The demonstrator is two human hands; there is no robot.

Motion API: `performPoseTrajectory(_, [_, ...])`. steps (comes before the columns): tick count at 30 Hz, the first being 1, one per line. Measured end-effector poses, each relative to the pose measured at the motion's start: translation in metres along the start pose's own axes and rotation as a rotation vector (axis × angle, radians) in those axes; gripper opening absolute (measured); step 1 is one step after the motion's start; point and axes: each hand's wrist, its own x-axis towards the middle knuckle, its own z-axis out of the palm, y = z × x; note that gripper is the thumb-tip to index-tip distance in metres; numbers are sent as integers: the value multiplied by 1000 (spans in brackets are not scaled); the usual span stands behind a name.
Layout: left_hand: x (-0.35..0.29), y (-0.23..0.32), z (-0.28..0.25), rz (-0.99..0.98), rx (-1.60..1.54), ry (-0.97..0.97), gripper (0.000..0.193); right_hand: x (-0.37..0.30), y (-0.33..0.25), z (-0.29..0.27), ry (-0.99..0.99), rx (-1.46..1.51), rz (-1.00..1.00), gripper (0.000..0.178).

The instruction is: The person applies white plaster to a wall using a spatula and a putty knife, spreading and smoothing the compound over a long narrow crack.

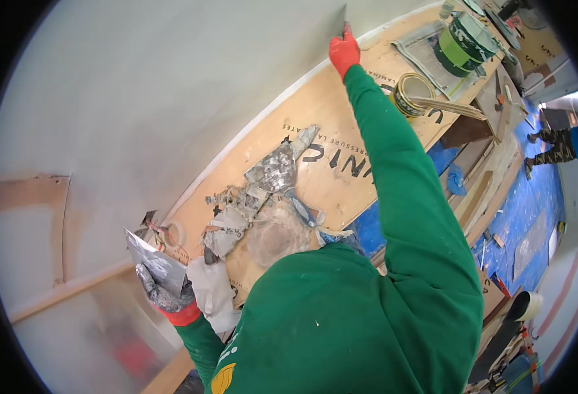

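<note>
My right hand [345, 51], in a red glove, is stretched far ahead, closed on a putty knife [345, 18]. The knife's thin blade shows nearly edge-on against the pale, smooth wall surface [190, 72]. Down at the left, my left hand [169, 297] wears a red-cuffed glove smeared with grey. It grips a wide flat metal plate [155, 261] with whitish smears on it; whether the plate has a handle is hidden. Between my arms, a filler-smeared scraper [277, 169] and crumpled scraps of paper [226, 231] lie on a plywood board [263, 134].
An open can [412, 92] stands on the board with a wooden stick across it. Beyond it, a green bucket [463, 44] sits on newspaper [427, 49]. A roll of tape [172, 235] lies near the plate. Another person [565, 141] stands on blue floor covering [529, 197] at the right.
</note>
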Motion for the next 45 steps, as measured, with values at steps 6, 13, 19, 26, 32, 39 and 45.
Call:
performPoseTrajectory(6, [-20,-14,-18,-217,-221,71,64,-142,-121,15,-121,261,31,61])
performPoseTrajectory(13, [-58,-43,-67,-115,17,71,85,-304,-209,73,-298,395,-22,67])
performPoseTrajectory(19, [-94,-46,-109,-103,71,126,89,-413,-280,98,-530,376,-40,70])
performPoseTrajectory(26, [-131,-42,-148,-205,84,187,95,-478,-355,99,-751,453,-57,61])
performPoseTrajectory(32, [-157,-83,-132,-416,-164,147,78,-458,-405,-21,-1102,799,-536,51])
performPoseTrajectory(39, [-94,-39,-105,-548,-1939,88,42,-410,-369,-121,-1235,249,-1293,67])
performPoseTrajectory(45, [-79,-15,-77,-411,-629,293,37,-390,-303,-180,-999,344,-534,54])
